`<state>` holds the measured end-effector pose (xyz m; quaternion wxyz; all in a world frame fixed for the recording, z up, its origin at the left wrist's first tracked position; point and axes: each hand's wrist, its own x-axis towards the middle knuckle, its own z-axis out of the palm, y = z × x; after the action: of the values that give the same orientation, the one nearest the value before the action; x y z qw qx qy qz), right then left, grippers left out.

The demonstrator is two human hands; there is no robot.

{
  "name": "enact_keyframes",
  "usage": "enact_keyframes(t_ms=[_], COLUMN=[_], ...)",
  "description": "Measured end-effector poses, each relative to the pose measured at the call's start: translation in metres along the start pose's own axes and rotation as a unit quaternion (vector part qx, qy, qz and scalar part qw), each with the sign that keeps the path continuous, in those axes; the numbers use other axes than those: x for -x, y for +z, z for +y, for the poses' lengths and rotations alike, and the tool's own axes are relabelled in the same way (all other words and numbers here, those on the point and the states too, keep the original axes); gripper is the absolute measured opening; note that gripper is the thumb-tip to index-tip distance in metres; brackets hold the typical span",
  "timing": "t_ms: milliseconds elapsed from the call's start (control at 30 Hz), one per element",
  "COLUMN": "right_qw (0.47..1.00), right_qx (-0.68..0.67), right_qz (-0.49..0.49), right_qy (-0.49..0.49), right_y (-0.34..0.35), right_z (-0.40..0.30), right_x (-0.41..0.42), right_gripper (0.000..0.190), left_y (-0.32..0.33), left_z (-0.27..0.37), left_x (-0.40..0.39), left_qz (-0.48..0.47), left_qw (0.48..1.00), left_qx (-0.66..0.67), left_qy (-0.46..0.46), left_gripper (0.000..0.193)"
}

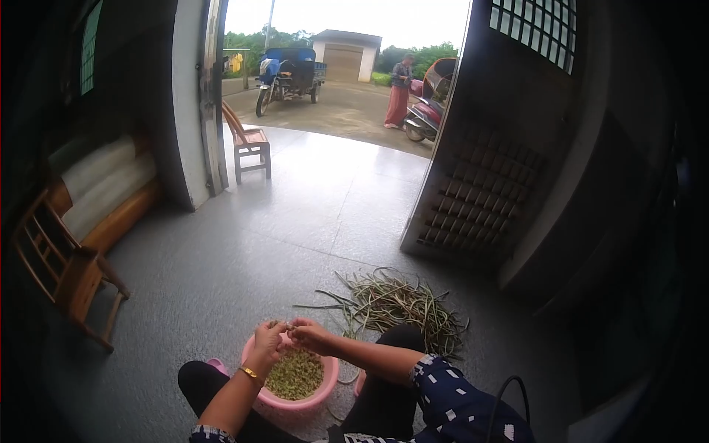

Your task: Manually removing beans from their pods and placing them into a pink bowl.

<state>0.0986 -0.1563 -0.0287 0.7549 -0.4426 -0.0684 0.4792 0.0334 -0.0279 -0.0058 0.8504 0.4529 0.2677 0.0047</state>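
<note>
Over a pink plastic basin, my left hand and my right hand meet at the fingertips. They pinch what looks like a bean pod, small and mostly hidden by the fingers. Small green and pale pieces, apparently shelled or broken beans, lie in the basin, which stands on the floor between my legs. Beyond my right forearm, a loose heap of long beans spreads across the floor. A few stray pods stick out to its left.
A wooden chair stands at left, another by the doorway. The open door is at right. Outside are a three-wheeled cargo vehicle, a person and a scooter. A black cable loops beside my right sleeve.
</note>
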Motion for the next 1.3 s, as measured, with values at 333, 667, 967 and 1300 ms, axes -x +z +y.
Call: enact_keyframes(t_ms=[333,667,967,1300], right_qw=[0.995,0.978,0.956,0.995], right_qx=[0.079,0.173,0.234,0.075], right_qz=[0.006,0.013,-0.06,-0.061], right_qy=[-0.061,-0.118,-0.167,-0.031], right_y=[-0.005,-0.015,0.003,0.002], right_z=[-0.004,0.001,-0.013,-0.006], right_x=[0.004,-0.003,0.006,0.008], right_gripper=[0.018,0.018,0.013,0.008], left_y=[0.014,-0.016,-0.025,-0.021], left_z=[0.002,-0.012,-0.004,-0.004], left_x=[0.011,-0.019,-0.016,-0.02], left_qz=[-0.01,0.005,-0.103,0.054], left_qw=[0.994,0.983,0.983,0.998], left_qx=[-0.056,-0.153,0.065,0.037], left_qy=[0.094,0.099,-0.135,-0.015], left_gripper=[0.013,0.018,0.009,0.015])
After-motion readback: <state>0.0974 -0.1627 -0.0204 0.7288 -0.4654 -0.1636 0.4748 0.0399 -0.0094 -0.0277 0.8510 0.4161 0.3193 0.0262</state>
